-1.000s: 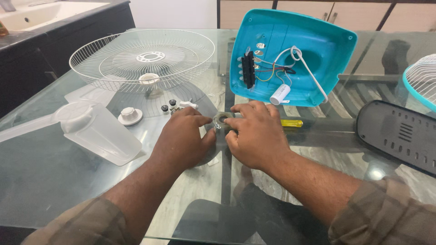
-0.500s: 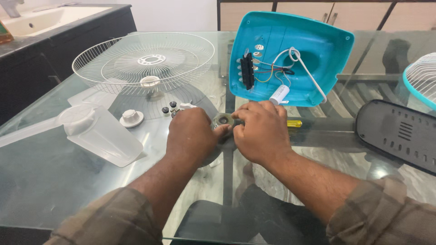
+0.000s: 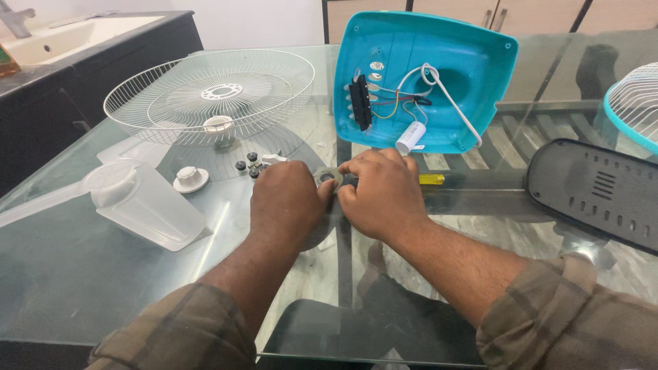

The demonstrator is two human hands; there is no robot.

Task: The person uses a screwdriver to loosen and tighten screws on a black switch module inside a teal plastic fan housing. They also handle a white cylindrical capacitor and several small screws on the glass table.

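The small metal ring part [image 3: 329, 179] sits pinched between our left hand [image 3: 288, 199] and right hand [image 3: 380, 195] on the glass worktop [image 3: 103, 274]; we judge it could slip and scatter the loose black screws [image 3: 248, 163] nearby.

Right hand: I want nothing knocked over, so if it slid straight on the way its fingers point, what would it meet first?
The right hand points left, at the small round metal part it already touches, with the left hand right behind it. Those come first, though depth is hard to judge.
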